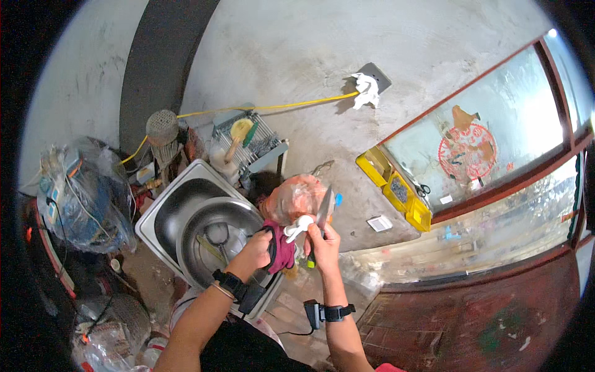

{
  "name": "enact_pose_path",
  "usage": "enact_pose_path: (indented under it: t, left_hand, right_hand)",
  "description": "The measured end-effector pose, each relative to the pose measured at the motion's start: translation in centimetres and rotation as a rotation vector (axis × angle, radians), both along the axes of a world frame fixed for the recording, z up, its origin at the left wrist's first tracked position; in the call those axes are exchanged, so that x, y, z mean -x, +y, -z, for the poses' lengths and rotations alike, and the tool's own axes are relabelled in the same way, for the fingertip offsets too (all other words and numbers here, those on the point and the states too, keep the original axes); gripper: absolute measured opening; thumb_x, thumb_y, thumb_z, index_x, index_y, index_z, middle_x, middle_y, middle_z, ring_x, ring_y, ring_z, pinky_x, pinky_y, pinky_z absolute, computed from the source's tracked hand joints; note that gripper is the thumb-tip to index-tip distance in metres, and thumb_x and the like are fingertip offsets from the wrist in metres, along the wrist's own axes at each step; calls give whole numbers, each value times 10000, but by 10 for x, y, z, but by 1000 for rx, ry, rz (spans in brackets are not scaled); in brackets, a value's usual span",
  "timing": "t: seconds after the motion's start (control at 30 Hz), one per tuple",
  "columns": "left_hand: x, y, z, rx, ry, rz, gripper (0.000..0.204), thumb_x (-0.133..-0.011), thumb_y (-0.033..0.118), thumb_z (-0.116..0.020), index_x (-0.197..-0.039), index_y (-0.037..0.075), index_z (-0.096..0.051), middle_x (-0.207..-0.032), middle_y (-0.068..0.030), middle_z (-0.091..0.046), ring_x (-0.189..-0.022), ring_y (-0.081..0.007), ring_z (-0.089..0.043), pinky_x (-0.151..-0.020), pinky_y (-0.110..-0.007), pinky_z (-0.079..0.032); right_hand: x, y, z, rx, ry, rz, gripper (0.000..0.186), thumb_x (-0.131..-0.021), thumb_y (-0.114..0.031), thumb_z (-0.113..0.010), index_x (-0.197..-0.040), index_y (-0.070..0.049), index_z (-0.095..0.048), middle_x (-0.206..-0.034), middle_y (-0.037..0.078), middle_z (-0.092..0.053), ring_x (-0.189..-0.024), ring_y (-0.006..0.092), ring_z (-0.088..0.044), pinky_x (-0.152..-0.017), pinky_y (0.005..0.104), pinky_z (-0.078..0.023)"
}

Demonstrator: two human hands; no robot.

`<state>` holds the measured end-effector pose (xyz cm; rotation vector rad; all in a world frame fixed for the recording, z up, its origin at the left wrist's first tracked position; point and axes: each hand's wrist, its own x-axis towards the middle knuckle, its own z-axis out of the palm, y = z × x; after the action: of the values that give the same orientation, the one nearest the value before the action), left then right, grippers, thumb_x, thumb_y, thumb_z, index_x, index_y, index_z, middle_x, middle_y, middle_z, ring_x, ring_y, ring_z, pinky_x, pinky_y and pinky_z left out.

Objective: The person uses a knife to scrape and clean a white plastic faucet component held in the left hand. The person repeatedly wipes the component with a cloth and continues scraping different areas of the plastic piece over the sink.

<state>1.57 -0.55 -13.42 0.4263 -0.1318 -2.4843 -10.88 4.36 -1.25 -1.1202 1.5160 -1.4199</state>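
By the metal basin (193, 218), maroon cloth (284, 251) is bunched, perhaps for firmness, in the curled left hand (253, 253). A white piece (297, 229), its hold unclear, is seen just rightward; blade up, seemingly for clearance, a knife (324, 209) is gripped by the closed right hand (323, 248).

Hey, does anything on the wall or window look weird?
Yes! Crumpled white stuff partly covers the dark plate on the wall where the yellow cord leads, which looks messy. On the window, the round red picture has brown patches and looks damaged.
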Motion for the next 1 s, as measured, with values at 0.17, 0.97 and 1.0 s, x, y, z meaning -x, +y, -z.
enact_pose_path:
  t: [0.17, 0.97, 1.0]
  left_hand:
    - [-5, 6, -7, -92, 72, 44, 288, -942, 288, -473, -1131, 80, -537, -1096, -56, -598, -961, -186, -584, -849, -374, -478]
    - [1, 32, 2, -284, 356, -155, 176, -911, 127, -536, -1074, 81, -490, -1001, -17, -549, -909, -138, -554, -807, -318, -479]
    - [2, 30, -8, -216, 360, -123, 190, -907, 121, -541, -1085, 79, -490, -1000, -15, -549, -903, -125, -553, -785, -300, -480]
  right_hand:
    - [6, 8, 1, -62, -34, 31, 248, -921, -174, -518, -1090, 0, -570, -619, 40, -534, -409, 104, -447, -394, 242, -372]
    - [32, 36, 23, -147, 161, 257, 504, -927, -447, -434, -1224, -40, -437, -725, 52, -484, -425, 125, -416, -357, 258, -354]
    - [38, 42, 22, -150, 193, 259, 519, -925, -455, -433, -1233, -38, -432, -729, 53, -484, -424, 124, -413, -357, 257, -348]
